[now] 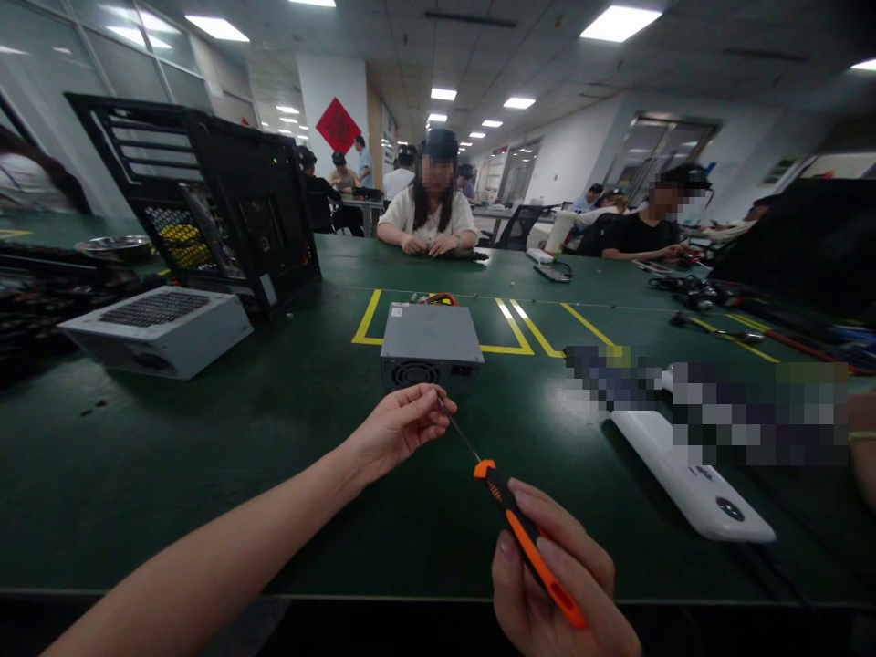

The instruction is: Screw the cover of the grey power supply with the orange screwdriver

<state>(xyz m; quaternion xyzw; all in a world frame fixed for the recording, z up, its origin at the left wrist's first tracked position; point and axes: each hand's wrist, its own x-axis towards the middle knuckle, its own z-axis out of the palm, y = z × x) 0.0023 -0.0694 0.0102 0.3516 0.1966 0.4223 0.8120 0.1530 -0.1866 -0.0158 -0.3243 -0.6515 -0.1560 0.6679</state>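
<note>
My right hand [554,575] grips the orange and black handle of a screwdriver [526,538], its thin shaft slanting up and left. At the tip of that shaft, my left hand [407,422] is closed in a pinch; whether it holds the tip alone or also something tiny cannot be made out. Just beyond my left hand sits a grey computer power supply [434,333] with a round fan grille and a socket on its near face. Coloured cables [438,298] show behind its top.
On the left stand a black computer case [256,205] and a second power supply [161,328] with a mesh top. A white power bank [691,479] lies at right. Yellow tape [506,349] marks the green table [294,538]. Across it sits a person [428,214].
</note>
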